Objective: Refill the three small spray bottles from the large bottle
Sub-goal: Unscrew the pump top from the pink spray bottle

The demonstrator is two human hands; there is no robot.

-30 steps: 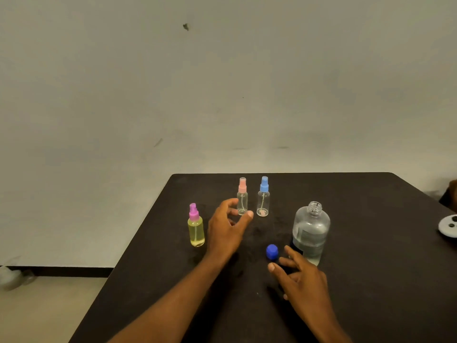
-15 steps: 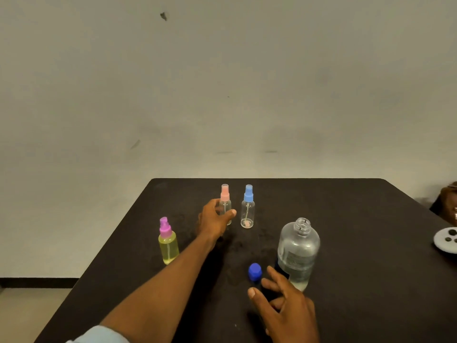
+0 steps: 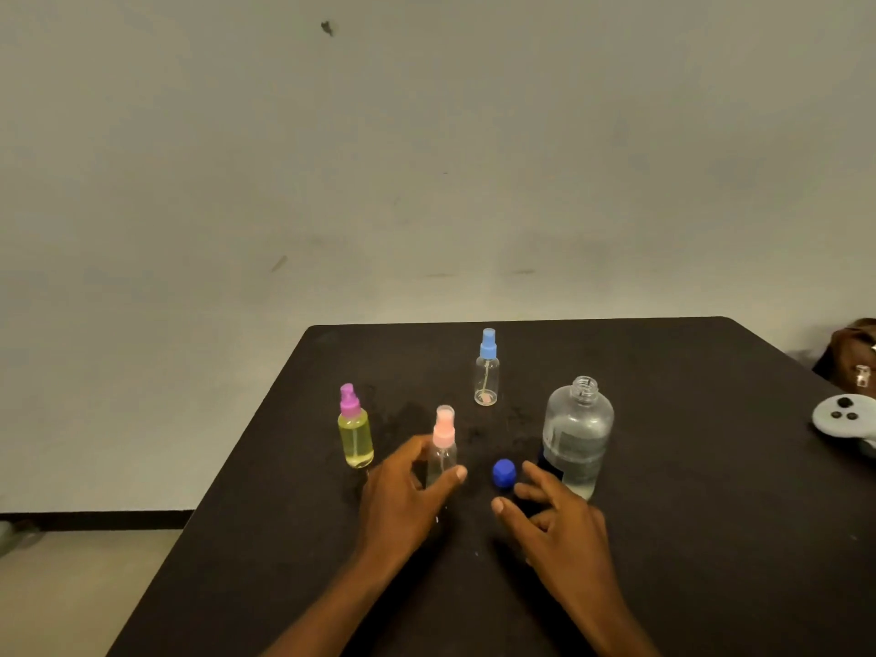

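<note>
My left hand [image 3: 403,495] grips the clear spray bottle with the pink cap [image 3: 443,443], thumb and fingers wrapped around its body near the table's middle. A purple-capped spray bottle [image 3: 354,429] holding yellow liquid stands to its left. Farther back stands the blue-capped spray bottle [image 3: 487,372], nearly empty. The large clear bottle [image 3: 577,436] is uncapped and about half full, on the right. Its blue cap [image 3: 503,473] lies on the table between my hands. My right hand [image 3: 559,519] rests open beside the large bottle's base, holding nothing.
The black table [image 3: 711,538] stretches from the wall side to me, its left edge running diagonally down. A white controller [image 3: 841,417] lies at the right edge, with a brown bag [image 3: 853,358] behind it. The floor is at lower left.
My left hand took the pink-capped bottle from beside the blue-capped one and pulled it toward me. My right hand stayed near the cap and large bottle.
</note>
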